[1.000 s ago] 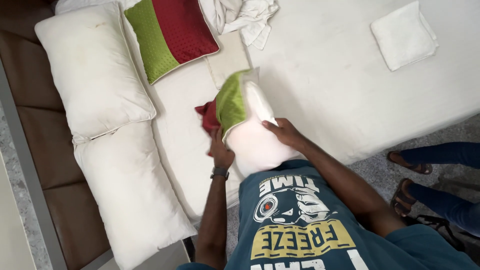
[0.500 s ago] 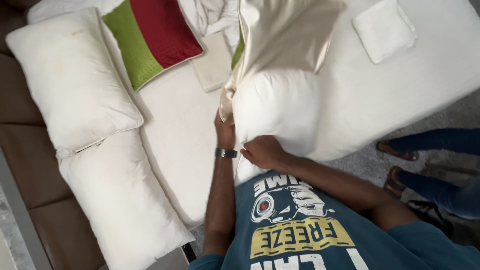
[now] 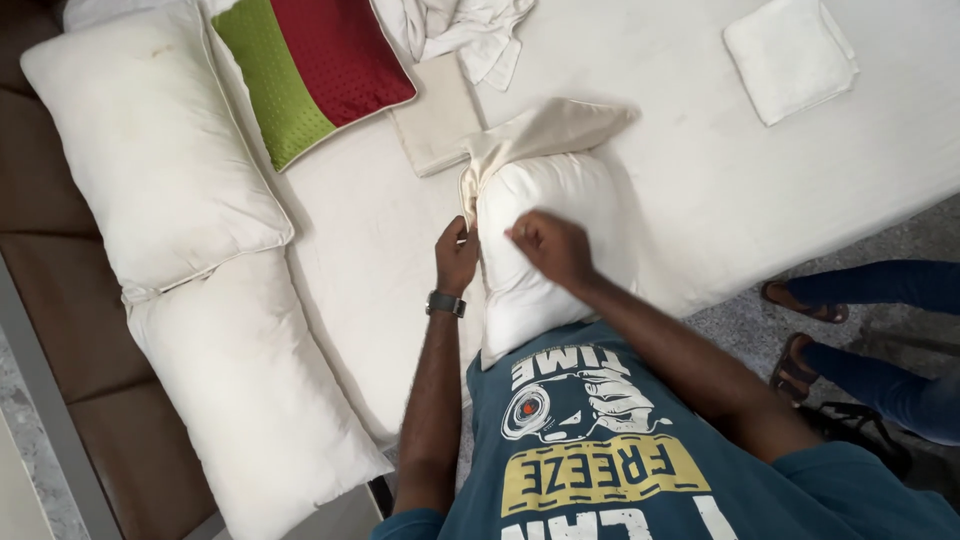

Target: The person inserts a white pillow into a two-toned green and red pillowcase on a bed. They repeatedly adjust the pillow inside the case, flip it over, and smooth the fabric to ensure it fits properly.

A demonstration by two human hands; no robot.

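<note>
Left hand (image 3: 457,255) pinching the cream pillowcase (image 3: 545,135) edge; right hand (image 3: 552,248) fisted on the white pillow (image 3: 555,215) half inside. Red-green cushion (image 3: 305,75) up-left of pillowcase.

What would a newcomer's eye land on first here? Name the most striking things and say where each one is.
First, the white pillow at the centre, propped against the bed's edge, with the left hand gripping its side and the right hand pressed on its front; a cream pillowcase is bunched at its top. Next, the red and green cushion lies at the upper left of the bed. Two bare white pillows lie along the left.
</note>
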